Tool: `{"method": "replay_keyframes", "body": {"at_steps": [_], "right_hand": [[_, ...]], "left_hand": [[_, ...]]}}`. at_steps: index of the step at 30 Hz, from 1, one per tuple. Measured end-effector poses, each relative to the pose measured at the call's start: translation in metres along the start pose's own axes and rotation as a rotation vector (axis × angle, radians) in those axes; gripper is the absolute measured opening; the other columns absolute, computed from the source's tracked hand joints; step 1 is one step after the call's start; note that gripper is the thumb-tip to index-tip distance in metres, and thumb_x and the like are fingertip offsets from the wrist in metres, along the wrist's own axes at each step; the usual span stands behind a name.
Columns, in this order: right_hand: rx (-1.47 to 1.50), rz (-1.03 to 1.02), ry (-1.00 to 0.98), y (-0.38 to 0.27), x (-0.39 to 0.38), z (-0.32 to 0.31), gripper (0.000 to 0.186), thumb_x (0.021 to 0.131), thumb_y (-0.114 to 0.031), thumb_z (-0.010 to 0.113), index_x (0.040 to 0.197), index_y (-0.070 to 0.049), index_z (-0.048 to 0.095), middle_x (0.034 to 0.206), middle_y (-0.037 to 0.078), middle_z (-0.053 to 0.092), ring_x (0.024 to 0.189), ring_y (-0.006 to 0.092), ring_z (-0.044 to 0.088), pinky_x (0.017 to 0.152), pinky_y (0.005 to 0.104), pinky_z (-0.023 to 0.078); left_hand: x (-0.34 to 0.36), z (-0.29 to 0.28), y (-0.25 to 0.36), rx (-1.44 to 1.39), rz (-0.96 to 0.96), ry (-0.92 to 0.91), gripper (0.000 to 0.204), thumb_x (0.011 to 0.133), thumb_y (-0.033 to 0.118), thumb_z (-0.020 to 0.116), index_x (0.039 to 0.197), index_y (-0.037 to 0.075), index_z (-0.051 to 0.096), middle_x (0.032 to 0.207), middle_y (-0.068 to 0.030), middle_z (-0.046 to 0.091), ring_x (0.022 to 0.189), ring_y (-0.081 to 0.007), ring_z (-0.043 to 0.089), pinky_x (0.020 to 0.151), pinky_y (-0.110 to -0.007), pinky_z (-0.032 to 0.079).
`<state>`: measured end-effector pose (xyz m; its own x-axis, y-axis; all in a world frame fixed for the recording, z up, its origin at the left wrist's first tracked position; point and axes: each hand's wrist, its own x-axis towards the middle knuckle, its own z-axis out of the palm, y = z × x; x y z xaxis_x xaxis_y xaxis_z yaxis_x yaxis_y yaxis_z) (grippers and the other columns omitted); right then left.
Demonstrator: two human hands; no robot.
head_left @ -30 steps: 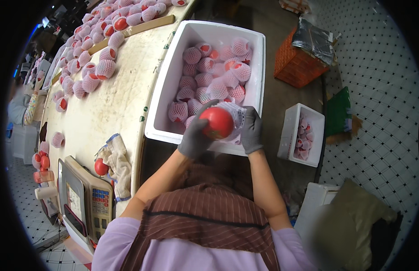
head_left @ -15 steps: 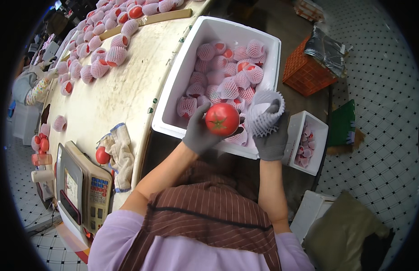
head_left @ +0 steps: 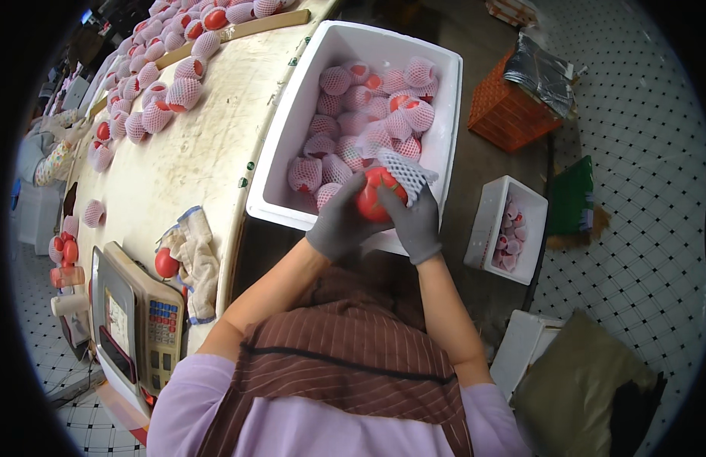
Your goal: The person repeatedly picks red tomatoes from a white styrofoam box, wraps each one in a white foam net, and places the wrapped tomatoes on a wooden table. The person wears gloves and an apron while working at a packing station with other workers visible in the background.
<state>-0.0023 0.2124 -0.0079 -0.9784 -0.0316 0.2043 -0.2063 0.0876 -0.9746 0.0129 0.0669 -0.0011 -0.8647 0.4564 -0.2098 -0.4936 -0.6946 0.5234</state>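
Note:
My gloved left hand cups a bare red tomato over the near end of a large white foam box. In my gloved right hand is a white foam net sleeve, held against the tomato's right side. The thumb of that hand lies across the tomato's front. How far the net reaches around the fruit is partly hidden by my fingers. Inside the box lie several tomatoes in pink foam nets.
On the pale table to the left are netted tomatoes, a wooden strip, a cloth, a loose tomato and a scale. Rightward stand a smaller foam box, an orange crate and a green dustpan-like object.
My right hand has moved left, bringing the foam net from beside the tomato onto it. My left hand has tilted the tomato a little, and it sits slightly higher in the view.

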Motion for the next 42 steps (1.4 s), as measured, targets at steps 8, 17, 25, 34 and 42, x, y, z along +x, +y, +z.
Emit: {"method": "replay_keyframes", "body": {"at_steps": [8, 17, 25, 34, 42], "right_hand": [[0.189, 0.276, 0.047, 0.001, 0.015, -0.002, 0.023, 0.077, -0.015, 0.073, 0.091, 0.001, 0.064, 0.085, 0.004, 0.067, 0.077, 0.0117, 0.062, 0.072, 0.0262, 0.050], [0.073, 0.197, 0.337, -0.010, 0.002, 0.013, 0.023, 0.080, -0.016, 0.071, 0.093, 0.002, 0.062, 0.085, 0.006, 0.066, 0.077, 0.0143, 0.062, 0.072, 0.0284, 0.049], [0.040, 0.113, 0.387, -0.007, 0.004, 0.018, 0.017, 0.082, -0.013, 0.069, 0.089, 0.002, 0.066, 0.084, 0.004, 0.067, 0.077, 0.0121, 0.061, 0.071, 0.0288, 0.048], [0.082, 0.277, 0.477, -0.017, -0.014, 0.020, 0.036, 0.085, -0.020, 0.067, 0.107, 0.008, 0.063, 0.104, 0.011, 0.066, 0.088, 0.0179, 0.062, 0.077, 0.0321, 0.050], [0.173, 0.244, 0.477, -0.038, -0.015, 0.029, 0.027, 0.086, -0.014, 0.065, 0.102, 0.008, 0.063, 0.099, 0.011, 0.067, 0.085, 0.0194, 0.064, 0.074, 0.0325, 0.051]], "left_hand": [[-0.006, 0.000, -0.001, 0.049, -0.055, 0.041, 0.053, 0.090, 0.041, 0.054, 0.131, 0.011, 0.041, 0.122, -0.0112, 0.053, 0.103, -0.0277, 0.059, 0.067, -0.041, 0.056], [0.005, -0.007, 0.001, 0.166, -0.014, -0.033, 0.050, 0.086, 0.033, 0.057, 0.124, 0.003, 0.045, 0.112, -0.0116, 0.055, 0.101, -0.0219, 0.058, 0.085, -0.037, 0.051], [0.001, 0.000, -0.003, 0.170, 0.096, 0.094, 0.038, 0.081, 0.020, 0.057, 0.112, -0.001, 0.051, 0.104, -0.0102, 0.056, 0.094, -0.0196, 0.059, 0.080, -0.034, 0.051], [0.000, -0.006, -0.017, 0.331, 0.117, 0.128, 0.043, 0.088, 0.029, 0.062, 0.120, 0.000, 0.055, 0.109, -0.0052, 0.058, 0.100, -0.0115, 0.054, 0.091, -0.026, 0.044], [0.003, -0.012, -0.009, 0.400, 0.143, 0.045, 0.041, 0.086, 0.022, 0.061, 0.121, 0.004, 0.052, 0.111, -0.0069, 0.056, 0.105, -0.0138, 0.053, 0.092, -0.028, 0.043]]}}
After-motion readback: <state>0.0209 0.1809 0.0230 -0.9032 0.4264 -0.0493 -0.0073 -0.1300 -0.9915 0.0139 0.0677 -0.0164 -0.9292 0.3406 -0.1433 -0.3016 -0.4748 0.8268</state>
